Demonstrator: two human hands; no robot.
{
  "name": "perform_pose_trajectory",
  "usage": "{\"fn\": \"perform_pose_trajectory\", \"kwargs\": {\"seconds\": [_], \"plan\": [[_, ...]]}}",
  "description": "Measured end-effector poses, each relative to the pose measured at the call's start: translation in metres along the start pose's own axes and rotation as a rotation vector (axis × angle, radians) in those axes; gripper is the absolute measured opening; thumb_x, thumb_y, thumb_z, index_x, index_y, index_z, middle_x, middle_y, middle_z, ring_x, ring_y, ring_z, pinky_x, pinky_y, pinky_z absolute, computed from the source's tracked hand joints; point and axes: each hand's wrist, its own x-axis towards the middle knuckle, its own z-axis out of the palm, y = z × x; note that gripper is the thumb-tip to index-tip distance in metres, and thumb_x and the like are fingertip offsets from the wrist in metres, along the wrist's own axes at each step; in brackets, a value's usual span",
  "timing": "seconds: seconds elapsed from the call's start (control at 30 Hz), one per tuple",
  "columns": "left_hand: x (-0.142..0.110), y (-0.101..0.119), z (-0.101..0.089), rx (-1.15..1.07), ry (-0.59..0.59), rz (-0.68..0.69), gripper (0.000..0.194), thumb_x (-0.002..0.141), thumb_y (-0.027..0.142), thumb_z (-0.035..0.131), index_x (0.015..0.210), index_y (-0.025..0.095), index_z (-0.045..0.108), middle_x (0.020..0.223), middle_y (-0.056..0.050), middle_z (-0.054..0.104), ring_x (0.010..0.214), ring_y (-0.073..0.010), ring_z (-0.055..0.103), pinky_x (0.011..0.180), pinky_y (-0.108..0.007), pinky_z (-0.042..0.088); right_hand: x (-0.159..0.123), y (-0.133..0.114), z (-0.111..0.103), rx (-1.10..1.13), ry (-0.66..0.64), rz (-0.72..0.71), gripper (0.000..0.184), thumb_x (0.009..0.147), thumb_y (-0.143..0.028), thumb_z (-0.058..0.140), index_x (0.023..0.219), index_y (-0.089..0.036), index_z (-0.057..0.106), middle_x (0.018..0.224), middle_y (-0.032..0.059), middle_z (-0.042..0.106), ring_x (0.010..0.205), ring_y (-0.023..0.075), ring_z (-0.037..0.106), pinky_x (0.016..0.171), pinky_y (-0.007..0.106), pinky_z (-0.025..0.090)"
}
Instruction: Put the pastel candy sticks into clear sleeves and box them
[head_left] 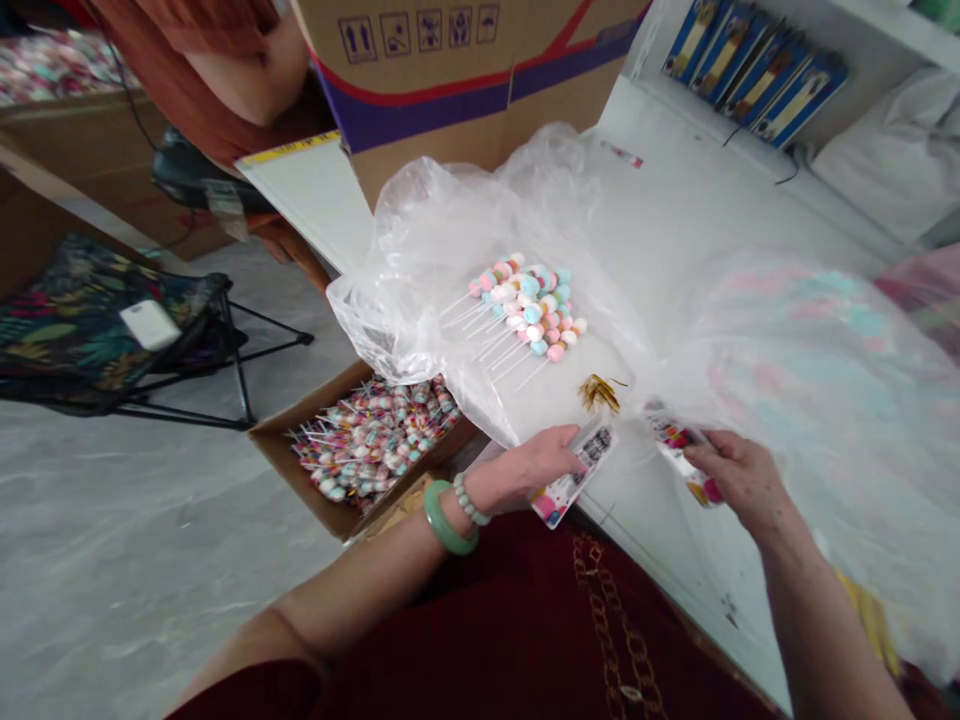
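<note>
Here's the spread on the floor: a long white table (pixel 630 120) runs from near right to far, with a big cardboard carton (pixel 450 90) standing at its far end. A wide clear plastic bag (pixel 825 420) sprawls across the tabletop, and a low cardboard tray (pixel 300 470) sits off the near left corner, packed with marshmallow lollipops (pixel 371 440). To the far left, a folding chair (pixel 82 320) with a floral seat holds a white phone-shaped object (pixel 150 325), and an orange sleeve (pixel 210 80) shows beyond the carton.

Now to the action! A bunch of pastel marshmallow skewers (pixel 525 305) lies on the plastic, sticks pointing left, with a small tuft of gold twist ties (pixel 598 393) just nearer. The left hand (pixel 521 468), wearing a jade bangle (pixel 448 518) and a beaded bracelet (pixel 469 500), has its fingers closed on a printed card (pixel 577 475). Over to the right, the right hand (pixel 739 480) curls its fingers (pixel 712 460) firmly around a second printed card (pixel 679 455), right up against the bag's plastic!
</note>
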Motion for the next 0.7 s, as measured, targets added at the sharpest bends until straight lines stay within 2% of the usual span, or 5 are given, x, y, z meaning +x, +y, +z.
{"fn": "perform_pose_trajectory", "kwargs": {"seconds": [0.27, 0.37, 0.53, 0.6, 0.7], "plan": [[0.006, -0.004, 0.01, -0.475, 0.045, -0.082, 0.03, 0.061, 0.013, 0.062, 0.091, 0.016, 0.058, 0.073, -0.003, 0.064, 0.057, -0.0149, 0.059, 0.054, -0.026, 0.048, 0.021, 0.017, -0.012, 0.211, -0.036, 0.152, 0.042, 0.066, -0.04, 0.067, 0.097, -0.012, 0.073, 0.067, 0.003, 0.066, 0.051, 0.0133, 0.052, 0.045, 0.024, 0.038], [0.012, 0.004, 0.014, -0.344, 0.174, -0.092, 0.029, 0.062, 0.016, 0.063, 0.091, 0.015, 0.059, 0.074, -0.004, 0.065, 0.058, -0.0162, 0.059, 0.054, -0.027, 0.046, 0.019, 0.018, -0.02, 0.218, -0.136, 0.151, 0.041, 0.065, -0.042, 0.069, 0.094, -0.014, 0.074, 0.068, 0.0024, 0.067, 0.053, 0.0124, 0.052, 0.046, 0.024, 0.038], [0.03, 0.017, 0.024, 0.187, 0.491, 0.018, 0.019, 0.062, 0.016, 0.063, 0.08, 0.017, 0.059, 0.072, -0.003, 0.061, 0.067, -0.0187, 0.056, 0.063, -0.028, 0.043, 0.002, 0.018, -0.024, 0.298, -0.27, 0.21, 0.04, 0.058, -0.042, 0.075, 0.087, -0.015, 0.073, 0.07, 0.0037, 0.068, 0.058, 0.0153, 0.056, 0.051, 0.026, 0.043], [0.037, 0.019, 0.03, 0.339, 0.453, 0.067, 0.018, 0.062, 0.016, 0.062, 0.079, 0.018, 0.06, 0.074, -0.003, 0.061, 0.071, -0.02, 0.056, 0.067, -0.029, 0.042, -0.006, 0.02, -0.024, 0.33, -0.301, 0.234, 0.042, 0.056, -0.043, 0.075, 0.087, -0.015, 0.072, 0.071, 0.0041, 0.069, 0.057, 0.0156, 0.056, 0.051, 0.026, 0.044], [0.046, 0.017, 0.043, 0.394, 0.237, 0.116, 0.019, 0.061, 0.014, 0.062, 0.079, 0.019, 0.063, 0.076, -0.002, 0.064, 0.075, -0.0214, 0.057, 0.071, -0.03, 0.044, -0.015, 0.027, -0.027, 0.355, -0.313, 0.256, 0.043, 0.057, -0.046, 0.073, 0.087, -0.014, 0.071, 0.068, 0.0046, 0.067, 0.052, 0.0146, 0.055, 0.047, 0.025, 0.041]]}}
